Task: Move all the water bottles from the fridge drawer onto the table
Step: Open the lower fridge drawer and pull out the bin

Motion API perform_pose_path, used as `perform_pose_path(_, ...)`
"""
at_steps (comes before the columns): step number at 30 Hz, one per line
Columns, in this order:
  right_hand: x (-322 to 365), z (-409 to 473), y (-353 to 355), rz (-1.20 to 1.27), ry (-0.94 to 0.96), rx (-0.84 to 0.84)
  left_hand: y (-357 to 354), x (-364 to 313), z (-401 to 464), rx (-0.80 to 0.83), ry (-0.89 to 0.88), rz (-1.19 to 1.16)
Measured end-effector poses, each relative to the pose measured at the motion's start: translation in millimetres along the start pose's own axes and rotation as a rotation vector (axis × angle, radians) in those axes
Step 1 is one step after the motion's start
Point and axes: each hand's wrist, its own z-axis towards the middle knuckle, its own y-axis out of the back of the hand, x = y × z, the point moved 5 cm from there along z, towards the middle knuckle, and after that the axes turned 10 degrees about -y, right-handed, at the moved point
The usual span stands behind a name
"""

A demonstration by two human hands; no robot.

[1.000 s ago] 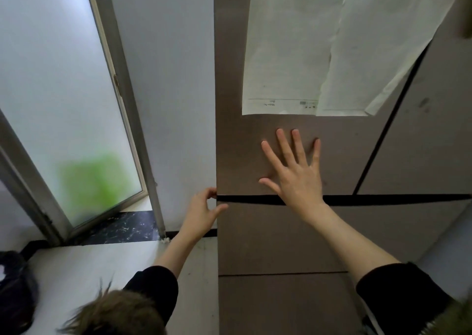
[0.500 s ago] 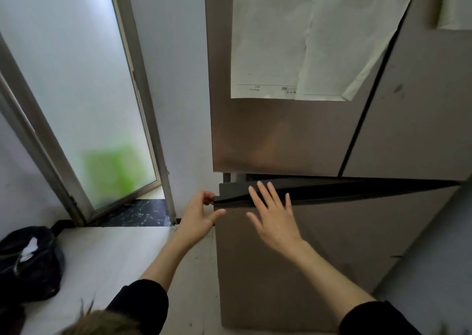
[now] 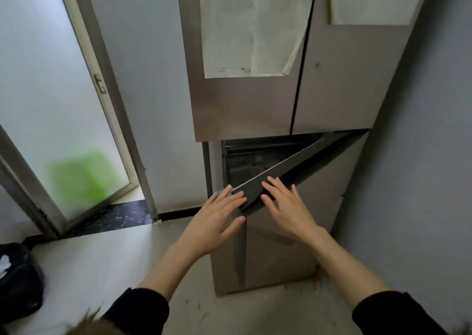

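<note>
A tall brown-grey fridge (image 3: pixel 332 92) stands against the wall ahead. Its lower door (image 3: pixel 293 219) is swung partly out from the left side, showing a dark gap (image 3: pixel 252 163) behind it. No water bottles can be made out in that gap. My left hand (image 3: pixel 217 217) lies with straight fingers at the door's top left corner. My right hand (image 3: pixel 286 204) rests with spread fingers on the door's dark top edge. Neither hand holds anything.
A frosted glass door (image 3: pixel 51 104) in a metal frame stands to the left, with a green blur behind it. A black bag (image 3: pixel 18 281) sits on the pale floor at the lower left. Paper sheets (image 3: pixel 252 25) hang on the upper fridge doors. A grey wall closes the right side.
The lower fridge door has swung further out. My left hand let go of its corner and now lies flat there; my right hand came down from the upper door onto its top edge.
</note>
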Motion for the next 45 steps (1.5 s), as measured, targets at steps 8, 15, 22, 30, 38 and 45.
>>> perform_pose_path(8, -57.8, -92.6, 56.7, -0.003, -0.143, -0.053, -17.6, -128.5, -14.3, -0.025, -0.181, -0.114)
perform_pose_path(15, -124.6, -148.0, 101.7, -0.004, -0.207, -0.049, -45.7, -225.7, -5.6, -0.032, -0.309, -0.093)
perform_pose_path(22, -185.8, -188.7, 154.0, -0.174, -0.321, -0.04, -74.6, -297.0, 20.0, 0.109, -0.469, -0.078)
perform_pose_path(30, -214.8, -202.0, 185.6, -0.412, -0.372, -0.049, -79.8, -280.5, 45.2, 0.095, -0.332, -0.017)
perform_pose_path(38, -167.4, -137.6, 144.9, -0.419, -0.143, 0.008, -77.6, -180.4, 44.5, 0.104, -0.048, 0.071)
perform_pose_path(45, -141.5, -46.4, 78.3, -0.473, -0.046, 0.076, -86.7, -77.2, 54.8, 0.097, 0.178, 0.049)
